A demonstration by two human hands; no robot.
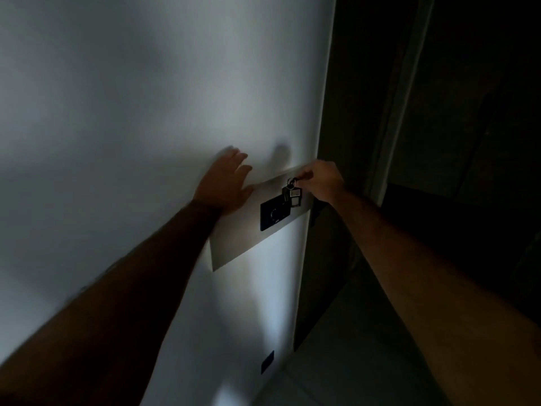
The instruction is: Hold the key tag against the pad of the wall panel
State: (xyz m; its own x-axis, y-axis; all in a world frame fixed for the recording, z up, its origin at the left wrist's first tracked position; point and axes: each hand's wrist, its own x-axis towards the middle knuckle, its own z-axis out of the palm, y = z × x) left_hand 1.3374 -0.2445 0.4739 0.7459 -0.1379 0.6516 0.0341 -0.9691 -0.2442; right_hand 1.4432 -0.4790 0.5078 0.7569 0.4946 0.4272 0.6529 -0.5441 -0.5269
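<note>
A white door [146, 112] fills the left of the view in dim light. My left hand [225, 183] presses flat against it with straight fingers, just left of a long metal lock plate [234, 244]. My right hand [320, 181] pinches a key [294, 180] set in the lock near the plate's top. A key ring with small tags [291, 196] hangs below the key. A black square panel with a dial [273, 215] sits on the plate under the tags.
The door's edge [317, 200] runs down the middle right, with a dark gap and a door frame [395, 112] beyond it. A pale tiled floor [336, 361] shows at the bottom. A small dark plate [267, 361] sits low on the door.
</note>
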